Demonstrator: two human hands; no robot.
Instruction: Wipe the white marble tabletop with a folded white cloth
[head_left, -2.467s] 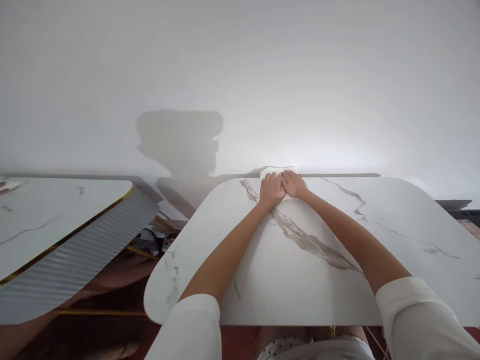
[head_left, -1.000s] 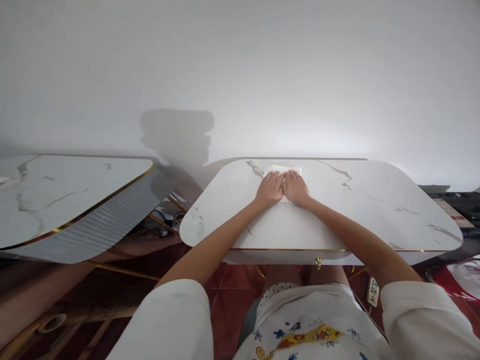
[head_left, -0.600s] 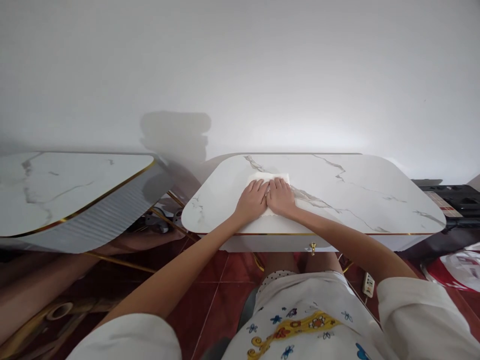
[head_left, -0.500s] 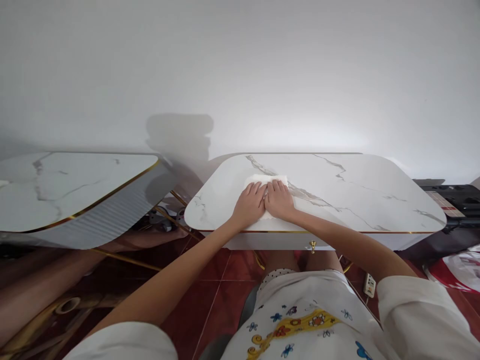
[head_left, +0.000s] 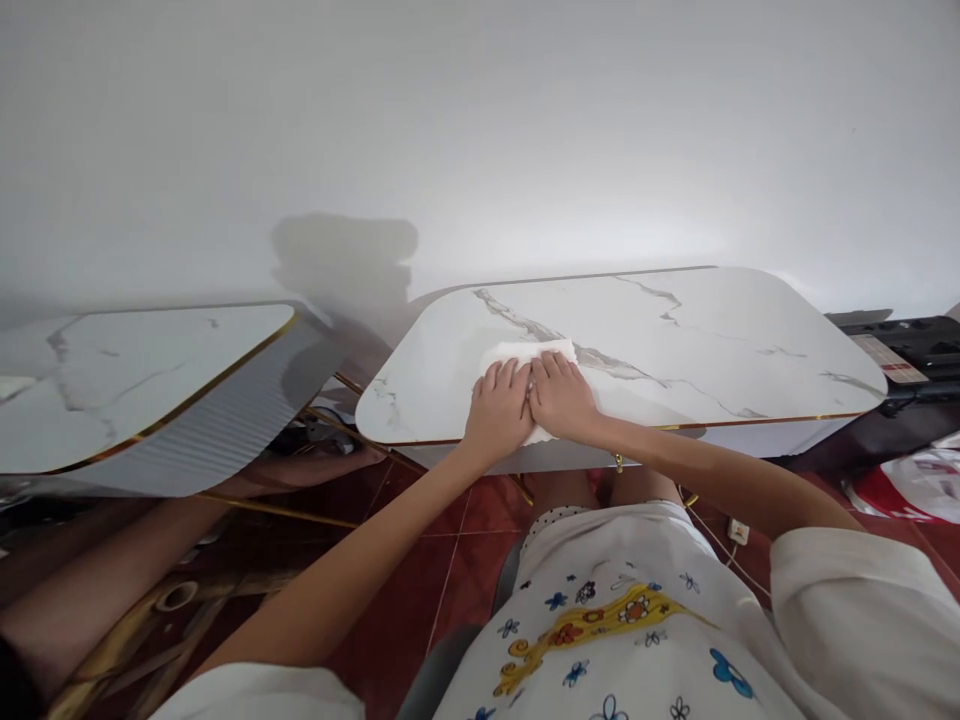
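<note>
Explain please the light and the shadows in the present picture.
Head view: a soft-edged shadow falls on the wall, left of the white cloth; head view: the wall is brightest behind the right table; head view: the floor looks dim.

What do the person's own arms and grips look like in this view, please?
The left sleeve and right sleeve are plain, white and loose. Beyond them, the left forearm and right forearm are bare, with no watch or bracelet showing. The left grip and right grip have five-fingered human shapes, without gloves.
</note>
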